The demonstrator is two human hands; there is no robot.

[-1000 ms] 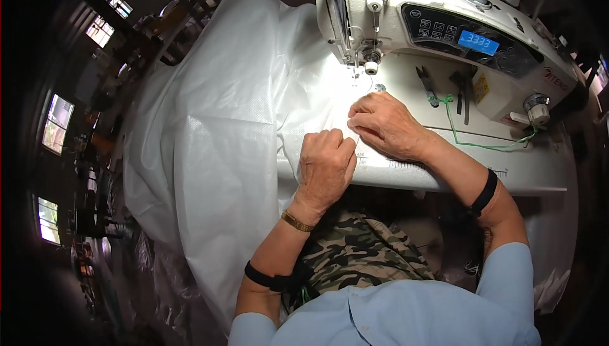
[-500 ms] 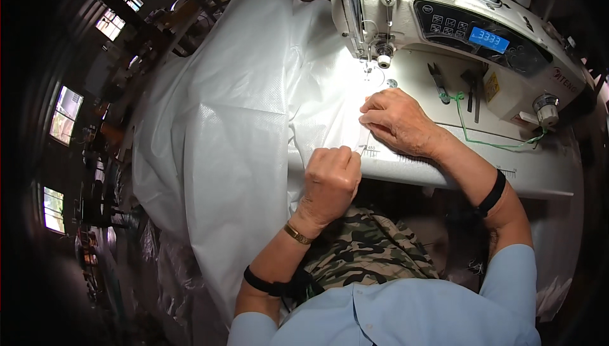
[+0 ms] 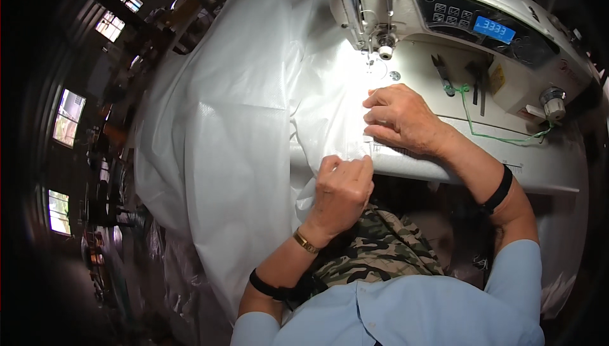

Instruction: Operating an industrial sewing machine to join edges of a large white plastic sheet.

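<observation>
A large white woven plastic sheet lies in folds across the sewing machine's bed, its right edge running toward me from below the needle. My left hand is closed on that edge at the front of the table, the fingers bunched over the material. Farther up the same edge, my right hand has its fingers bent and pinching the sheet, just short of the needle area. The sewing machine stands above both hands, its lamp lighting the needle and presser foot. My fingertips are partly hidden by the knuckles.
Thread snips lie on the machine bed right of the needle, with a green cord tied to them. Dark slim tools rest beside the snips. The table's front edge runs below my right forearm.
My left hand has shifted slightly right and toward me along the sheet's edge. My right hand has moved a little to the right, its fingers still at the edge.
</observation>
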